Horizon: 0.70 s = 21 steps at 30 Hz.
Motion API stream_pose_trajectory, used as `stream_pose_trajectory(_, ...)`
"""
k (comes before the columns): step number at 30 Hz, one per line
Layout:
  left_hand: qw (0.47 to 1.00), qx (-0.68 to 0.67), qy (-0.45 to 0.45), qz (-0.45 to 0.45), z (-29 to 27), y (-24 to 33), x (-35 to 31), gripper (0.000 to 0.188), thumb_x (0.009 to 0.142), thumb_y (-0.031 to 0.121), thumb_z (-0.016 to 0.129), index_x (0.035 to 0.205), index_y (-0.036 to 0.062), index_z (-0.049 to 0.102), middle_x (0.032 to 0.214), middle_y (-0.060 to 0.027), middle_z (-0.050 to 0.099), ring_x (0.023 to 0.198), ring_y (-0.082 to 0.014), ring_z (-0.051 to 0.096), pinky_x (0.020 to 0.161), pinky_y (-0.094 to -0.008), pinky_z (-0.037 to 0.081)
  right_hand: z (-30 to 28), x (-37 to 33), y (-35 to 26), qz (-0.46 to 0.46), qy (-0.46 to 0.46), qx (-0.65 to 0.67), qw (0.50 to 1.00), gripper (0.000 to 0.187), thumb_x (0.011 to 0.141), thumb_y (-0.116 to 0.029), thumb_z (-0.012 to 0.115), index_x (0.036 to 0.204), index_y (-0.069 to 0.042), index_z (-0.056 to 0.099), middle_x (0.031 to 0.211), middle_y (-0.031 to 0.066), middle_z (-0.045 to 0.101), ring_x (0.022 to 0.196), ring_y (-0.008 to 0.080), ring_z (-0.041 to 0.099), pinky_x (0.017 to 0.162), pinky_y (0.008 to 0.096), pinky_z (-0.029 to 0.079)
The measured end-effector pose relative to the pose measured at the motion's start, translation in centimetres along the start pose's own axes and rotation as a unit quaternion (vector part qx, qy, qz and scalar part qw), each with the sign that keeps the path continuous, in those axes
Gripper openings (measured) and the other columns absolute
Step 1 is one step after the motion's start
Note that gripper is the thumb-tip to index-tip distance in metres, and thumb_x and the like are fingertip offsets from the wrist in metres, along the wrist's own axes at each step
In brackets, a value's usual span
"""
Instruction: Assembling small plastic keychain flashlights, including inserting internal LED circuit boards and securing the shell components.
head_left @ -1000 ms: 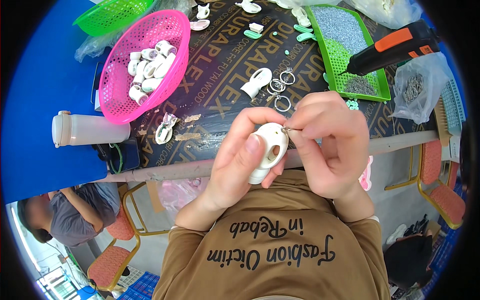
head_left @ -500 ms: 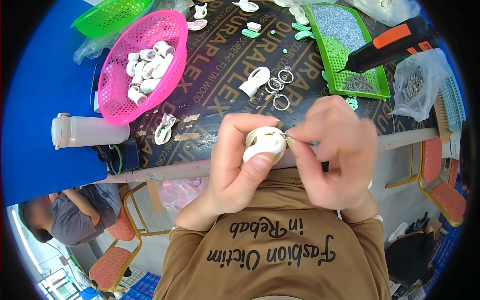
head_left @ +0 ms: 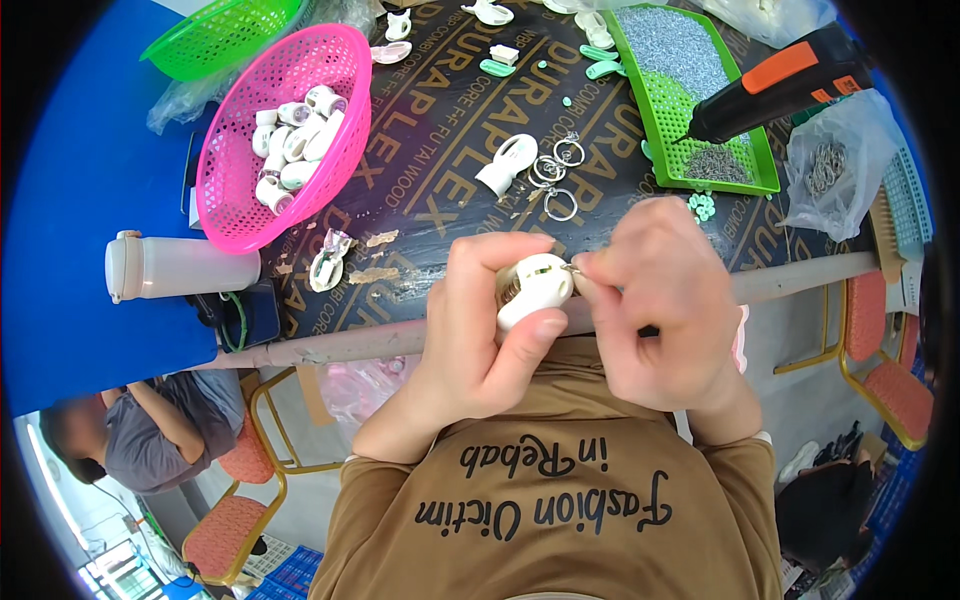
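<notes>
Just above the table's front edge, my left hand [head_left: 465,345] is closed around a rounded white plastic casing [head_left: 538,292]. A slot shows in its top, and something coiled shows in its side opening. With thumb and forefinger together, my right hand [head_left: 665,305] pinches a small metal piece [head_left: 572,268] at the casing's right edge. Its exact kind is too small to tell, and the other right fingers curl inward. Beyond my hands lie a white looped plastic part [head_left: 509,162] and several metal key rings [head_left: 560,204].
At left, a pink basket [head_left: 352,150] holds white parts, beside a bottle [head_left: 185,268]. A green tray [head_left: 655,125] with small metal pieces stands at back right, under a black and orange electric screwdriver [head_left: 780,85]. Right of it lies a plastic bag [head_left: 850,170] of metal rings.
The casing has turned in my left hand, so the coiled part now shows. My right hand has shifted slightly left and stays pinched at the casing's edge.
</notes>
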<state>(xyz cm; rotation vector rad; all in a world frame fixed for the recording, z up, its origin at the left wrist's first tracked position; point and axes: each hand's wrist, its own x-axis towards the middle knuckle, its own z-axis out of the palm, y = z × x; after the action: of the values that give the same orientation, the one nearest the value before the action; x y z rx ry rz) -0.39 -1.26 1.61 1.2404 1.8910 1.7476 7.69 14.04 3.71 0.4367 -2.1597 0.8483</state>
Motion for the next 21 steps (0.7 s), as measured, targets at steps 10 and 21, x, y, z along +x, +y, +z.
stream_pose_trajectory(10,0.979,0.183,-0.069,0.055,-0.7,0.2,0.7,0.036,0.082,0.021,0.059,0.107,-0.0016,0.044,0.091,-0.0160,0.056,0.070,-0.0266,0.060,0.061,-0.0320,0.047,-0.6,0.3,0.7,0.358,-0.051,0.308,0.880,0.035,0.073,0.010,0.058,0.082,-0.010,0.030,0.076,0.0033,0.046,0.068,0.0098,0.045,0.065,0.0224,0.039)
stream_pose_trajectory(21,0.960,-0.251,-0.039,-0.114,0.8,-1.3,-0.5,0.049,0.089,0.044,0.047,0.111,0.0009,0.039,0.081,-0.0028,0.049,0.061,-0.0047,0.041,0.050,-0.0172,0.035,0.5,-0.7,-0.5,0.167,0.013,0.108,0.980,0.034,0.068,0.016,0.057,0.081,-0.006,0.035,0.072,0.0081,0.049,0.064,0.0163,0.046,0.060,0.0284,0.039)
